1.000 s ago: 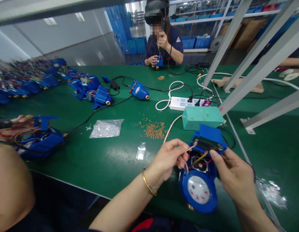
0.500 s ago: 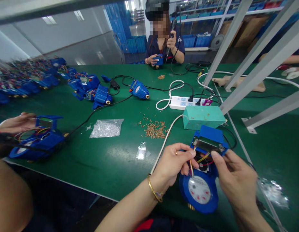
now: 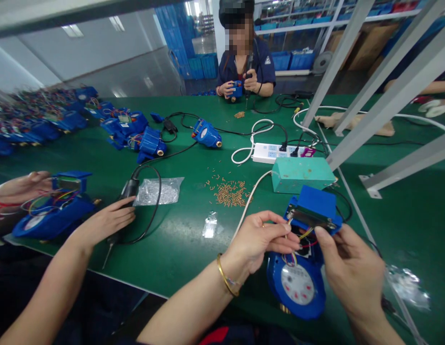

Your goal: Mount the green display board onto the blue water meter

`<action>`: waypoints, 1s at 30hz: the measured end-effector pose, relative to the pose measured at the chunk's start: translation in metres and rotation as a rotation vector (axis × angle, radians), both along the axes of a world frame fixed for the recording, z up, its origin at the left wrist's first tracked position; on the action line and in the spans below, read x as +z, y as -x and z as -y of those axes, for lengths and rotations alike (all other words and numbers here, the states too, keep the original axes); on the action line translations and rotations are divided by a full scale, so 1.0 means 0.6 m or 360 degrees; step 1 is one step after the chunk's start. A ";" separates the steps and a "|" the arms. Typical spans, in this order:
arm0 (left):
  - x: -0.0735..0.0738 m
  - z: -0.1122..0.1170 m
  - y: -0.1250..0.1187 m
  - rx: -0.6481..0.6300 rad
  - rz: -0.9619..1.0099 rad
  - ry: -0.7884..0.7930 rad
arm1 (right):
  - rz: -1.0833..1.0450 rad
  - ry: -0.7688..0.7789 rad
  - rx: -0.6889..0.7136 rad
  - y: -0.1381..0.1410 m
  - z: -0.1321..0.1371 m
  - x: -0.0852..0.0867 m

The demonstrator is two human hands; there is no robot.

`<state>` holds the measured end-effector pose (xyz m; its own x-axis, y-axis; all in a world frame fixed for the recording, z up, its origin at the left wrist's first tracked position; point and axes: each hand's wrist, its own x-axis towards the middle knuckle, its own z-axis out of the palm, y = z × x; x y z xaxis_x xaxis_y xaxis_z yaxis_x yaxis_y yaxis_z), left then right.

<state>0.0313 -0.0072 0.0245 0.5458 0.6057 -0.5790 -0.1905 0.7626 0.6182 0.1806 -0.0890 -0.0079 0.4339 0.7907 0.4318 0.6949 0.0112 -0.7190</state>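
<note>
**Left hand (image 3: pixel 260 242) pinching wires (image 3: pixel 287 229) at blue module (image 3: pixel 311 205); co-worker's tool now in view at lower left**

Blue water meter (image 3: pixel 297 287) sits lower right, dial up, on the green worktop (image 3: pixel 179 254), brass fitting (image 3: pixel 284 309) at its near edge. Blue module is above the dial, joined by thin coloured wires.

Left hand: thumb and fingers pressed together on the wires, close to the module's left edge. Right hand (image 3: pixel 351 268): pinching the module's right edge, thumb on top.

Changes vs the earlier frame:
- Module and meter shifted only slightly; wires now bunch lower, over the dial.
- At lower left, a co-worker's right hand (image 3: pixel 105 221), fingers spread, has come in over a corded black electric screwdriver (image 3: pixel 113 241), which is new in view. The co-worker's other hand (image 3: pixel 23 187) stays beside a blue meter (image 3: pixel 51 218).
- At top centre, a second co-worker's hand (image 3: pixel 250 81) has dropped from face height to a small blue meter (image 3: pixel 237 88), tool tip pointing down.

Brass parts (image 3: pixel 229 194), teal box (image 3: pixel 301 175) and power strip (image 3: pixel 270 153) stay put.
</note>
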 end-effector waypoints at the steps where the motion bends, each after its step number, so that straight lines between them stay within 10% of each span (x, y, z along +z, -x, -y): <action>1: -0.002 0.001 -0.001 0.0002 -0.0006 -0.0003 | 0.0011 -0.0006 0.0000 0.001 0.000 0.001; 30: -0.005 0.012 -0.007 0.0035 -0.0033 -0.0244 | 0.0024 -0.0013 0.0029 0.006 0.001 0.000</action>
<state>0.0355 -0.0146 0.0212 0.5204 0.6995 -0.4898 -0.1919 0.6547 0.7311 0.1772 -0.0895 -0.0081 0.4131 0.7947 0.4448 0.7054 0.0297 -0.7082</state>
